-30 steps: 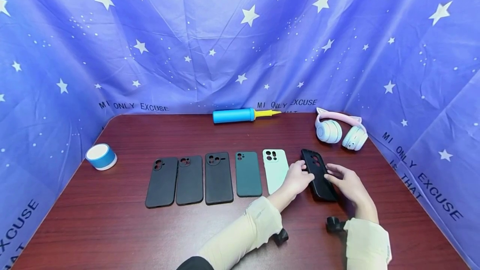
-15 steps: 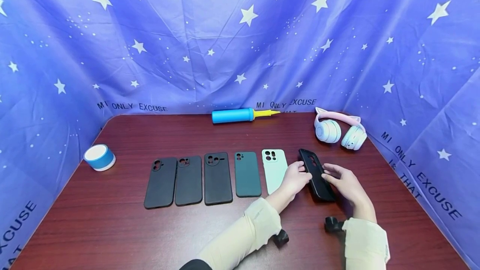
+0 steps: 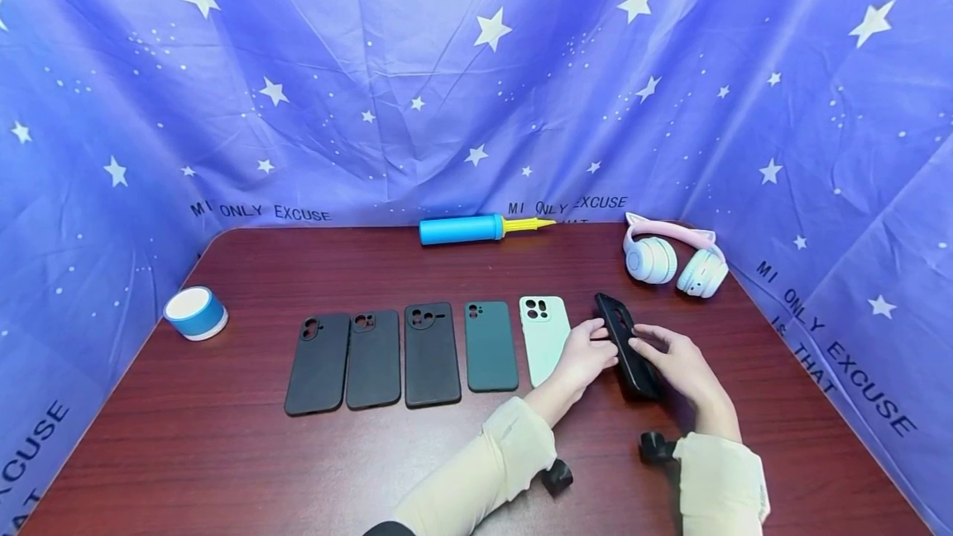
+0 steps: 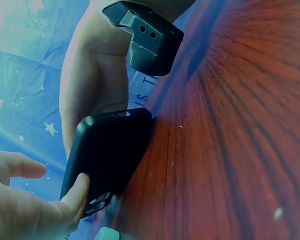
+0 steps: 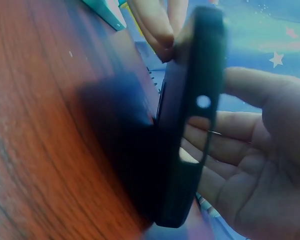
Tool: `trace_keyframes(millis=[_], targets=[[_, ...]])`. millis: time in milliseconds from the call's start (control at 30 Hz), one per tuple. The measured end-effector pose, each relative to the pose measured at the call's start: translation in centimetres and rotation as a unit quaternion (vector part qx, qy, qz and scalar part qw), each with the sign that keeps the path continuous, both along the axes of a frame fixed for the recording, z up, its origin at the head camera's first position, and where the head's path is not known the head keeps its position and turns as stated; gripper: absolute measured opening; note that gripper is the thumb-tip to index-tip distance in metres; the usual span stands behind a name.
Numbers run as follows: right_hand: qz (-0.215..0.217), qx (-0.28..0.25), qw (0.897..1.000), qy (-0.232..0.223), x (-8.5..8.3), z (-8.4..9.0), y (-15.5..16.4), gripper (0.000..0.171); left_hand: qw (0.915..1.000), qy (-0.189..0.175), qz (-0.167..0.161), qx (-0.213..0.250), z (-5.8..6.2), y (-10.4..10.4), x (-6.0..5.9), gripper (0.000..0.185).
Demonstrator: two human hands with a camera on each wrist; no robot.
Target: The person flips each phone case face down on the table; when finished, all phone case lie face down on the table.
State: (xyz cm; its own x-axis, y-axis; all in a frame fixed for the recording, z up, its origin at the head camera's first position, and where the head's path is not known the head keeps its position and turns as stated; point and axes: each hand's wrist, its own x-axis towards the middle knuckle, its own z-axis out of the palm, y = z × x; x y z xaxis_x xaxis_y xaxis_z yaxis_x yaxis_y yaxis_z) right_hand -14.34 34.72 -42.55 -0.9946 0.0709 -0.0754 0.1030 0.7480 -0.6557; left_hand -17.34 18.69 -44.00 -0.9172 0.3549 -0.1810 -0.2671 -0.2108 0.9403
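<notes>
A black phone case (image 3: pixel 633 358) with camera cutouts stands tilted on the table between both hands, at the right end of a row. My left hand (image 3: pixel 588 354) is at its left side; in the left wrist view the thumb (image 4: pixel 80 187) lies on the smooth face near the camera holes. From the other side my right hand (image 3: pixel 681 362) holds the case. In the right wrist view its thumb (image 5: pixel 245 85) meets the case high up, with curled fingers (image 5: pixel 230 142) lower down, partly hidden by the case. A pale green phone case (image 3: pixel 545 325) lies beside the left hand.
Left of it lie a dark green case (image 3: pixel 491 350) and three black cases (image 3: pixel 433 362). Behind them is a blue and yellow hand pump (image 3: pixel 462 229). Pink and white cat-ear headphones (image 3: pixel 677 255) sit back right. A blue and white cylinder (image 3: pixel 195 313) stands at left.
The black case has tipped more steeply upright. My right hand has moved slightly left with it, while the left hand stays almost in place. The view has shifted a little.
</notes>
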Motion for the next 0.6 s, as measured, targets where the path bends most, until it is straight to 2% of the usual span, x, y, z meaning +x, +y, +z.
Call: trace_keyframes(millis=[267,500,600], targets=[[-0.005,-0.060,0.997,-0.038,-0.09,0.36,-0.30,0.063,0.9991,0.022,-0.022,0.029,-0.01,-0.07,0.13,0.056],[-0.009,-0.034,0.998,-0.056,-0.15,0.47,-0.53,0.069,0.9976,0.041,-0.037,0.041,0.02,-0.12,0.18,0.053],[-0.012,-0.035,0.998,-0.051,-0.21,0.47,-0.57,0.068,0.9974,0.046,-0.039,0.041,0.05,-0.17,0.22,0.052]])
